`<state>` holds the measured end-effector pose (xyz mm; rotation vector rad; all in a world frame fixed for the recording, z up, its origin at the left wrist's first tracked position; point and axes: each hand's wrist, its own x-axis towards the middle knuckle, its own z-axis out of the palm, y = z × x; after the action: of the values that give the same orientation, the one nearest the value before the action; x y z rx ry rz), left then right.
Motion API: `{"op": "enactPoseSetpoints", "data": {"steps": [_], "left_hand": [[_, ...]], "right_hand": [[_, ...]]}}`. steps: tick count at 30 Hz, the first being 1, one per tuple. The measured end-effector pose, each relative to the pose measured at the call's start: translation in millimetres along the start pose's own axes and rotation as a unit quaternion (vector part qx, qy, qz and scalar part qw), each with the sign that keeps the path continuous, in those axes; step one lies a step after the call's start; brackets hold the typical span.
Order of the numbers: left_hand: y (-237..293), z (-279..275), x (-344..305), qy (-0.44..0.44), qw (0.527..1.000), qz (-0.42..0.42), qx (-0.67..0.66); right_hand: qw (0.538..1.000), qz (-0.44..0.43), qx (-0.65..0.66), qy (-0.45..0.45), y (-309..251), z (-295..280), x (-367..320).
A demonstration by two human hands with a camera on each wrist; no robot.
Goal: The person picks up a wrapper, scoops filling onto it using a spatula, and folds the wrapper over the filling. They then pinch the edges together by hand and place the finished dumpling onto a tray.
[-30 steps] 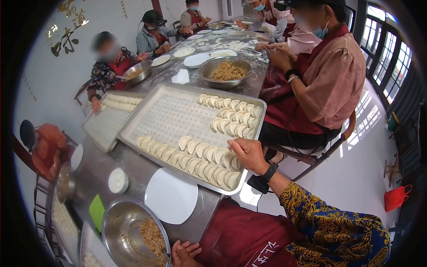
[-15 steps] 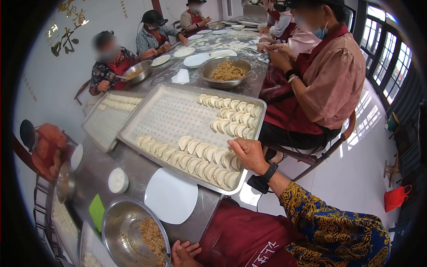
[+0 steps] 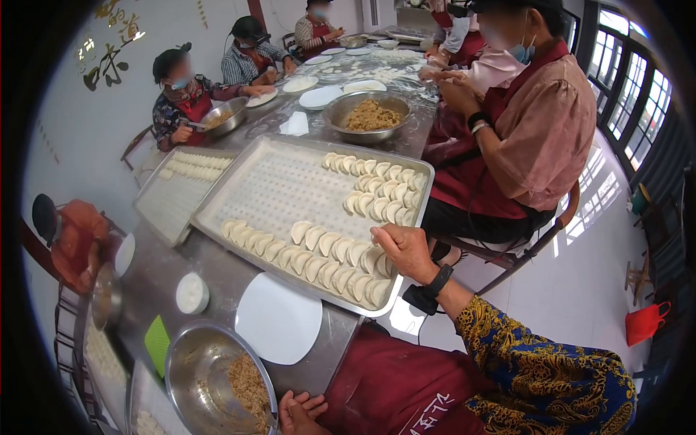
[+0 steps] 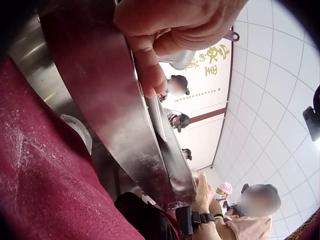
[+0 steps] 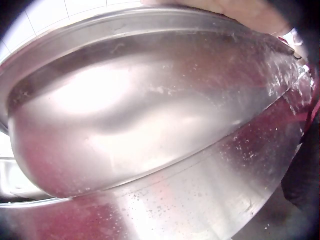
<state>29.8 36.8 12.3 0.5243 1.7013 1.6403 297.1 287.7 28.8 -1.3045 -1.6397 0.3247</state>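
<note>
In the head view, a large metal tray point(image 3: 254, 174) holds rows of crescent dumplings point(image 3: 326, 268) along its near side and at its right end. My right hand point(image 3: 409, 254) rests on the tray's right rim, fingers loosely curled. My left hand point(image 3: 301, 415) lies at the table edge beside a steel bowl point(image 3: 190, 406) with some brown filling point(image 3: 249, 384); its fingers are relaxed and loosely bent. In the left wrist view, the left hand's fingers point(image 4: 152, 77) touch the metal edge. The right wrist view shows shiny metal point(image 5: 150, 100) below part of the hand point(image 5: 240, 11).
A white board point(image 3: 279, 319), a small white bowl point(image 3: 193, 294) and a green sheet point(image 3: 157, 346) lie near the tray. Behind are a second dumpling tray point(image 3: 174, 203) and a bowl of filling point(image 3: 370, 134). Several people sit around the table; one point(image 3: 536, 138) is close on the right.
My hands and the tray have not moved. Across the table, the person in the floral sleeves has drawn one hand back from the second tray and reached the other towards a plate.
</note>
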Motion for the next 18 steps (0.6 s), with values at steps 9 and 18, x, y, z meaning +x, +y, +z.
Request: {"op": "enactPoseSetpoints", "data": {"steps": [9,18], "left_hand": [[1.9,0.6,-0.1,0.002,1.0,-0.006,-0.009],[-2.3,-1.9,1.7,-0.006,0.999,-0.001,-0.032]], "right_hand": [[1.0,0.001,-0.002,0.0,-0.2,-0.2,0.2],[1.0,-0.002,0.0,0.003,-0.5,0.1,0.3]]}}
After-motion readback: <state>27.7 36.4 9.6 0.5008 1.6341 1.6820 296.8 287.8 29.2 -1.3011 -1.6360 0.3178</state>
